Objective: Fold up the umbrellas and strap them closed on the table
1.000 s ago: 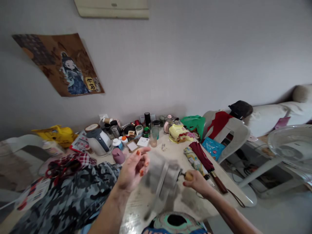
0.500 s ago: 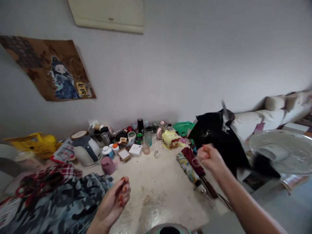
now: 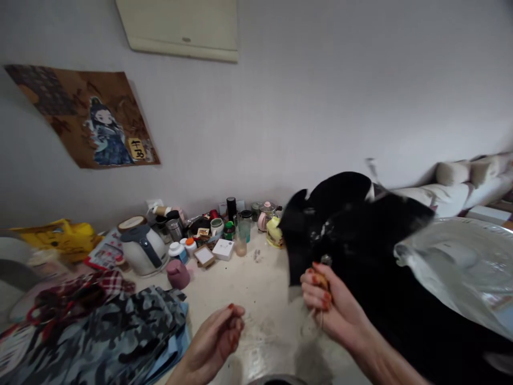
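A black umbrella [image 3: 352, 230], its canopy spread and slack with part of it smeared by motion, fills the right side of the head view. My right hand [image 3: 331, 302] is closed around its brownish handle, above the table's right part. My left hand [image 3: 218, 342] hovers over the front of the white table [image 3: 256, 299], fingers loosely curled, with nothing seen in it. Left of it lies grey camouflage cloth [image 3: 108, 331] on blue fabric. The canopy hides much of the table's right edge.
Along the wall stand a kettle [image 3: 144, 248], a pink cup [image 3: 178, 274], white bottles [image 3: 177, 250], a white box [image 3: 223, 248] and a yellow packet [image 3: 274, 232]. A large clear plastic cover [image 3: 476, 251] is at right, with a pale sofa [image 3: 457, 179] behind.
The black umbrella has spread wider and come nearer, now covering the two folded umbrellas and green bag. My right hand has moved down and left; my left hand has shifted right and down.
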Tool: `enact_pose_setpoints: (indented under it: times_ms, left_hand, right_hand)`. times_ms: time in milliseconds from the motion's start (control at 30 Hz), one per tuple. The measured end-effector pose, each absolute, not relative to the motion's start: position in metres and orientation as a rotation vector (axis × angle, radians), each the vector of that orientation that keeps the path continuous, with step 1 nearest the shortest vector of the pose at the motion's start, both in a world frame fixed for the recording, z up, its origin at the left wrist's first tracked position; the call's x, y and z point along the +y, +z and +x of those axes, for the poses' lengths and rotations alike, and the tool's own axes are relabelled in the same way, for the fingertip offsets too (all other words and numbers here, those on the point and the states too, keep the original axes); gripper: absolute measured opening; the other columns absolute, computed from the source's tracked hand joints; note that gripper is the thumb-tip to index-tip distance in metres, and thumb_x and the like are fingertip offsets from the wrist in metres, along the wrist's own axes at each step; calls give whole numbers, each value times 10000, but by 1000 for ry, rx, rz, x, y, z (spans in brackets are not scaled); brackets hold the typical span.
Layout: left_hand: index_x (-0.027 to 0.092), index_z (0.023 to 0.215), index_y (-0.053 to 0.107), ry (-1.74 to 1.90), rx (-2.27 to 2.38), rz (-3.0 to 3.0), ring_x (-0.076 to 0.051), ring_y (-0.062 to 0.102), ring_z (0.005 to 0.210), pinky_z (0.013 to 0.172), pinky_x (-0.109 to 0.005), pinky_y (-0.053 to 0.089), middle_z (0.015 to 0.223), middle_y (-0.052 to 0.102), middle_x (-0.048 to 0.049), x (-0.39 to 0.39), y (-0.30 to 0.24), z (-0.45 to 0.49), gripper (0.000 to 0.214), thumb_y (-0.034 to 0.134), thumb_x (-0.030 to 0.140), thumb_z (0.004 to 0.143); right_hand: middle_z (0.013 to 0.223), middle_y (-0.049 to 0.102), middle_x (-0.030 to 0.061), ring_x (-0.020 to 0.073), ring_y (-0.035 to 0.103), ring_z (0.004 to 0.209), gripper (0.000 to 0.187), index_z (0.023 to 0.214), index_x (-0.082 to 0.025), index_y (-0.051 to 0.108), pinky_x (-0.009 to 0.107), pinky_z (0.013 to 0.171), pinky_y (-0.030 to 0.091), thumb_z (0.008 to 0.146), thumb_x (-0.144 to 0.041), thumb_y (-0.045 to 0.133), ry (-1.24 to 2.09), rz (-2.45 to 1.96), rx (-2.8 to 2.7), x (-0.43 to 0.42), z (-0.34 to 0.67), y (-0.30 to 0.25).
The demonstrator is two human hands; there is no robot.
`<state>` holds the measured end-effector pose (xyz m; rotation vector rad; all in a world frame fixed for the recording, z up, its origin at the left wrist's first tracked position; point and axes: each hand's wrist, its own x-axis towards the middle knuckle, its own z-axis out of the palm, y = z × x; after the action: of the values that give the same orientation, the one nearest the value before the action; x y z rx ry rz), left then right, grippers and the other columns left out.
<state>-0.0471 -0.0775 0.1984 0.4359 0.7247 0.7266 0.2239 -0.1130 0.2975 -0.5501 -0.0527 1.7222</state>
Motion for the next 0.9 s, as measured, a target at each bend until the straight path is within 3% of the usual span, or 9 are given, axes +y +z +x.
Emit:
enact_pose_setpoints:
  times_ms: [133, 233, 367, 567, 733, 833, 900]
  left_hand:
    - [70, 1049, 691, 605, 610, 643, -187, 703, 727, 644, -252, 526, 876, 720, -167, -78, 233, -12, 425, 723, 433, 831]
    - [90, 854, 694, 647, 593, 643, -162, 669, 657, 643, -261, 513, 737, 676, -91, -75, 248, 5, 366, 737, 451, 812]
    - [122, 598, 591, 825, 757, 520, -106, 566, 520, 551, -222, 450, 563, 571, -7, -81, 240, 0, 321, 837, 292, 713]
    - [159, 715, 582, 1056, 1025, 335, -151, 657, 626, 612, -252, 517, 688, 673, -40, -101, 240, -8, 235, 804, 235, 707]
    - [179, 638, 504, 1085, 1188, 927, -78, 460, 389, 415, -212, 354, 500, 523, 40, -95, 241, -62, 441, 816, 487, 596]
    - [190, 628, 531, 1067, 1575, 1202, -142, 518, 419, 457, -272, 418, 477, 547, 9, -98, 230, -139, 448, 744, 584, 603]
    - [203, 637, 555, 1074, 1867, 1272, -187, 553, 452, 512, -321, 471, 494, 587, -9, -102, 216, -198, 419, 696, 597, 602]
  right_hand:
    - [550, 424, -92, -21, 292, 341, 302, 715, -165, 423, 114, 347, 196, 795, -271, 694, 2006, -492, -38, -137, 171, 288]
    - [532, 496, -60, 14, 388, 337, 265, 761, -149, 481, 128, 362, 228, 843, -360, 618, 2158, -691, -215, -138, 153, 280]
    - [517, 594, 4, 85, 529, 370, 296, 744, -140, 524, 151, 371, 332, 774, -420, 613, 2208, -800, -600, -137, 140, 257]
    - [475, 584, 0, 103, 488, 330, 345, 784, -127, 555, 199, 366, 399, 727, -461, 621, 2246, -660, -938, -135, 99, 222]
    - [645, 620, 7, 76, 543, 537, 392, 719, -139, 594, 218, 604, 460, 761, -527, 636, 2140, -664, -1568, -131, 99, 215]
    - [734, 627, -5, 102, 561, 664, 283, 811, -160, 623, 226, 654, 434, 736, -429, 674, 1996, -797, -1770, -125, 139, 211]
    - [757, 629, -4, 115, 554, 695, 176, 836, -171, 630, 231, 663, 416, 746, -322, 628, 1710, -1069, -1824, -113, 177, 200]
